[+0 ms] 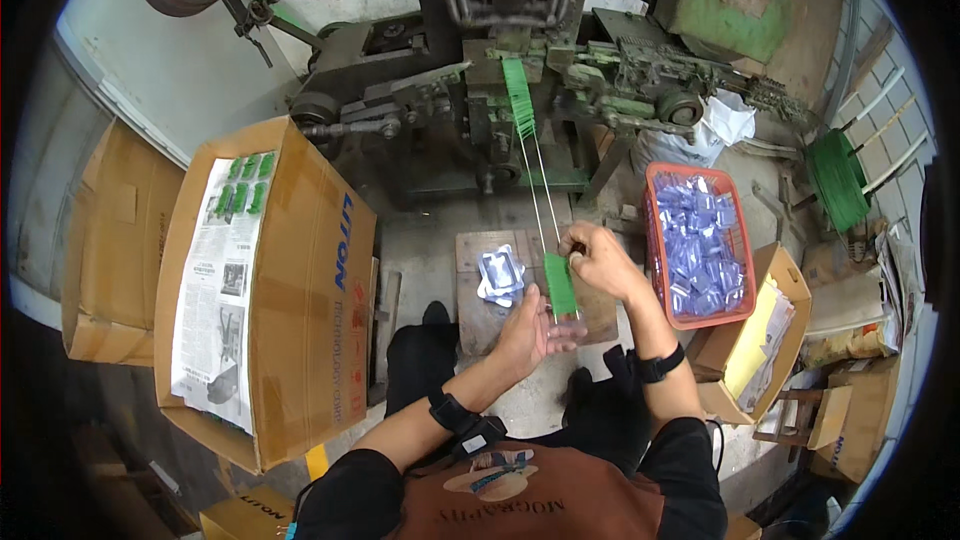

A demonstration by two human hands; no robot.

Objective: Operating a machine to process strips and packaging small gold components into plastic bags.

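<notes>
Two thin rails (541, 180) slope down from the machine toward me. A stack of thin green pieces (560, 285) sits at their lower end, and more green pieces (517, 95) line the upper part. My left hand (520, 335) is curled round a clear plastic case (568, 328) just below the lower stack, its thumb beside the green pieces. With fingers bent together, my right hand (603, 258) pinches at the upper right edge of that stack; its fingertips are partly hidden. Left of the stack, several clear plastic cases (500, 272) lie in a small pile on a wooden board (478, 245).
A red basket (700, 320) full of clear bluish plastic cases stands to the right, beside an open carton (715, 390) with papers. On the left, newspaper and green pieces lie on a big cardboard box (300, 320). The dark machine (520, 0) spans the far side.
</notes>
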